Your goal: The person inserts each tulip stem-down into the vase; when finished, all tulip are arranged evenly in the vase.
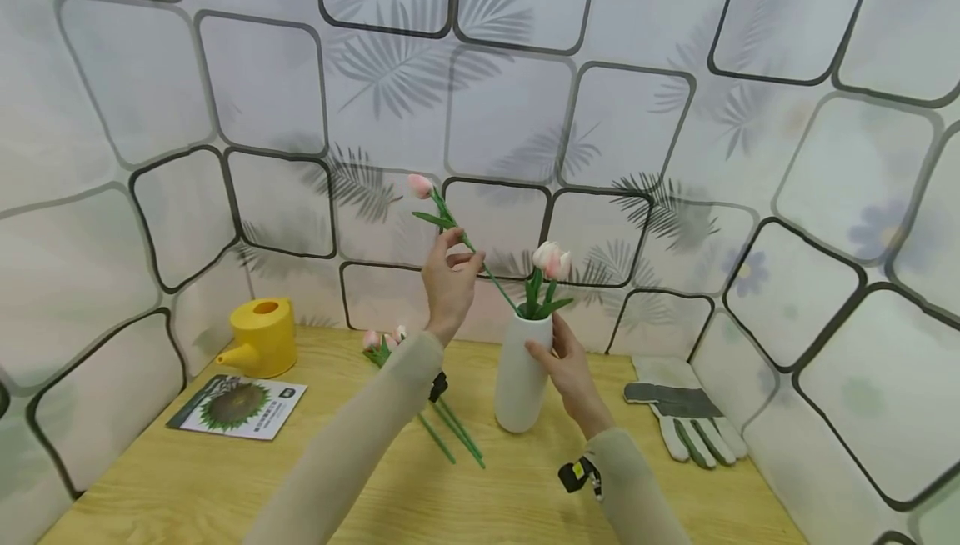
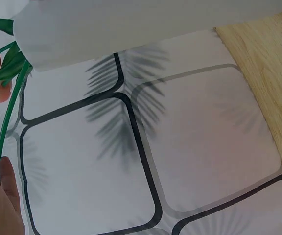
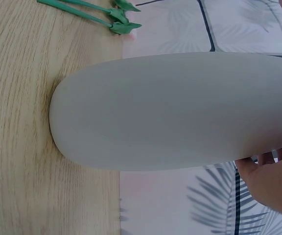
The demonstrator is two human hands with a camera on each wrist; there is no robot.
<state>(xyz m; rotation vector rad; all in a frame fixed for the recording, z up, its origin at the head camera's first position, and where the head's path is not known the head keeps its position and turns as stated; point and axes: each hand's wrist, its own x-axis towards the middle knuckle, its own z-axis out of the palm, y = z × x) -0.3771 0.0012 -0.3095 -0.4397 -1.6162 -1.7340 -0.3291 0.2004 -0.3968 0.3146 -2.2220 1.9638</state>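
Observation:
My left hand (image 1: 450, 287) pinches the green stem of a pink tulip (image 1: 421, 187) high to the left of the white vase (image 1: 521, 378). The stem slants down to the right, its lower end at the vase's mouth. In the left wrist view that stem (image 2: 9, 117) meets the rim. Pale pink tulips (image 1: 552, 260) stand in the vase. My right hand (image 1: 568, 370) holds the vase near its top from the right, thumb in front. In the right wrist view the vase (image 3: 170, 112) rests upright on the table, with part of my right hand (image 3: 273, 186) showing.
More tulips (image 1: 453, 428) lie on the wooden table (image 1: 480, 503), partly behind my left forearm. At the left are a yellow watering can (image 1: 262, 341) and a sunflower packet (image 1: 238, 406). Grey-and-white gloves (image 1: 686, 412) lie at the right. Patterned wall covering (image 1: 390, 112) encloses the table.

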